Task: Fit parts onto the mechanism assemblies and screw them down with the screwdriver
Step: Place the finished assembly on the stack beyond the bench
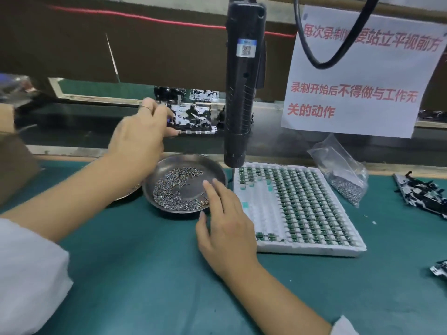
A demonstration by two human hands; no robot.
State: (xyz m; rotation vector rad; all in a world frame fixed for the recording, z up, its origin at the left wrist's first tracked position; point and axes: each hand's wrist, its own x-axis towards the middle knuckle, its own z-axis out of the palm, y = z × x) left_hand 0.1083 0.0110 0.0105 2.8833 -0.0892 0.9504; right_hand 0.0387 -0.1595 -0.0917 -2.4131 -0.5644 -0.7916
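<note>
On the green worktop (135, 274) nearest the camera, the right hand (225, 228) is lying palm down, its fingers (210, 189) straight and slightly spread, the tips reaching over the near rim of a round metal dish (217, 170). The hand is holding nothing. Loose screws (174, 187) are lying scattered across the floor of the dish, thickest along its left side and near edge.

Just beside the dish on the right, a white foam tray (266, 221) is sitting flat, its rows of pockets carrying small green parts (304, 201); the pockets on its left side are mostly unfilled. Beyond the tray's far right corner, a clear plastic bag (343, 170) with more screws in it is lying on the worktop. At the right edge, a black-and-white mechanism assembly (420, 194) is resting flat, well apart from both hands.

Above the dish and tray, the black electric screwdriver (242, 93) is hanging upright, untouched, its tip just over the tray's far left corner.

Farther back, the left hand (140, 139) is reaching across the dish to the conveyor belt (72, 131). Its fingers (150, 105) are curled around the left end of a second mechanism assembly (193, 119), with the thumb under the near edge. Behind the belt, a white paper notice (358, 76) with red characters is hanging on the right.
</note>
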